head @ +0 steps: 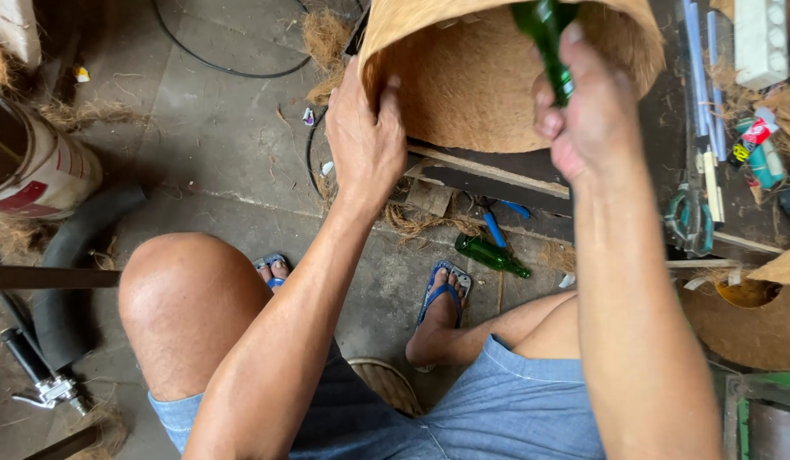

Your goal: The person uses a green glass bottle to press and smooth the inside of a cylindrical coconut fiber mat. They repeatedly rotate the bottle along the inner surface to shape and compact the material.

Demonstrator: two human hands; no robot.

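My left hand (367, 136) gripped the rim of the round brown coir-fibre pot (497, 77) at the tabletop's (497, 175) front edge; my right hand (587, 119) clamped a green glass bottle (544, 38) inside it, shaping seemingly unfinished.

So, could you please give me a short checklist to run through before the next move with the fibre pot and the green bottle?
1. Left hand grips the rim of the coconut-fibre pot, thumb inside: ok.
2. Right hand is closed around the green glass bottle with its end inside the pot: ok.
3. Pot rests steadily on the wooden workbench edge: cannot tell, its base is out of view.
4. Floor by the feet is free of hazards: not ok, a second green bottle lies beside the sandalled foot.
5. Scissors lie off to the right, apart from both hands: ok.
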